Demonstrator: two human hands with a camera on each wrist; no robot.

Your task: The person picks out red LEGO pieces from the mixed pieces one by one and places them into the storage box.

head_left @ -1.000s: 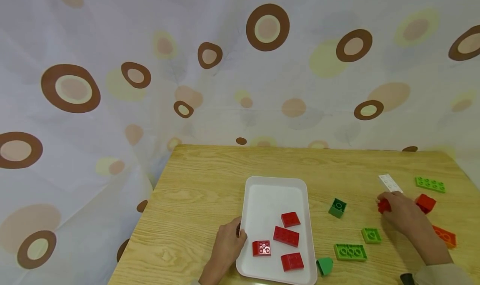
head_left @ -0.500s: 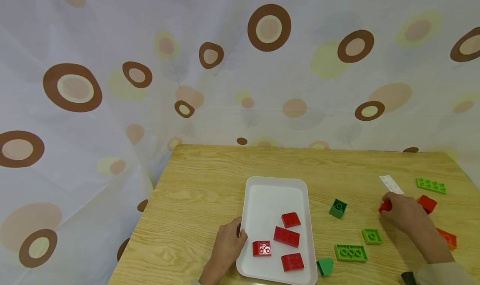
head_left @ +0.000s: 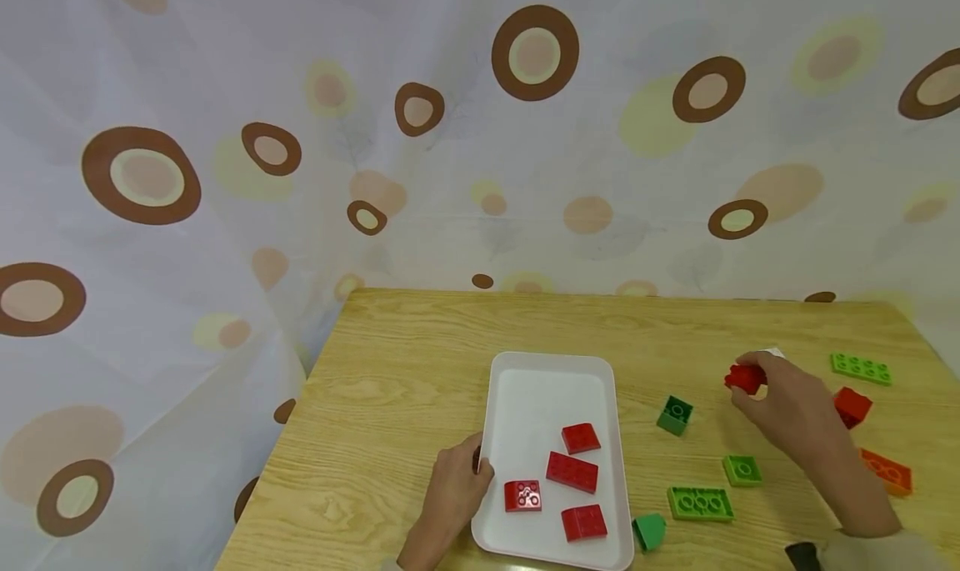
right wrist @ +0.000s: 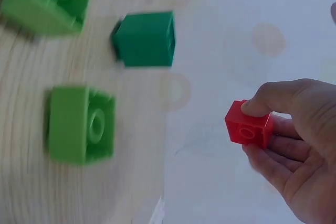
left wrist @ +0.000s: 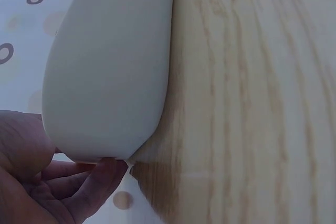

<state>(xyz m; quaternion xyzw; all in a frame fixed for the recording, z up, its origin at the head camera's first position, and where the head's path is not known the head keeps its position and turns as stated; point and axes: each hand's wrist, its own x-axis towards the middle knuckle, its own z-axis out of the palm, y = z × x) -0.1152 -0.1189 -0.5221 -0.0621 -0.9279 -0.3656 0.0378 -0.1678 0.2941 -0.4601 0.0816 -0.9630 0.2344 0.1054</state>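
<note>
My right hand (head_left: 798,413) pinches a small red toy brick (head_left: 745,378) between thumb and fingers, lifted over the right part of the table. In the right wrist view that red brick (right wrist: 248,124) shows its hollow underside with a ring inside. My left hand (head_left: 456,479) grips the left side of a white tray (head_left: 551,371). Seen from the left wrist, its curled fingers (left wrist: 97,187) press at the tray's outer wall (left wrist: 110,66). Several red bricks lie inside the tray, among them a long one (head_left: 572,472) and a shiny square one (head_left: 522,496).
Right of the tray lie a dark green brick (head_left: 675,416), light green bricks (head_left: 701,504), (head_left: 742,470) and a rounded green piece (head_left: 649,532). Farther right are another red brick (head_left: 852,407), an orange brick (head_left: 887,472) and a green plate brick (head_left: 861,368). A white brick (head_left: 774,352) is mostly hidden behind my right hand.
My right hand has raised the red brick and carried it left and toward the back, covering most of the white brick. The left hand and the tray have stayed put.
</note>
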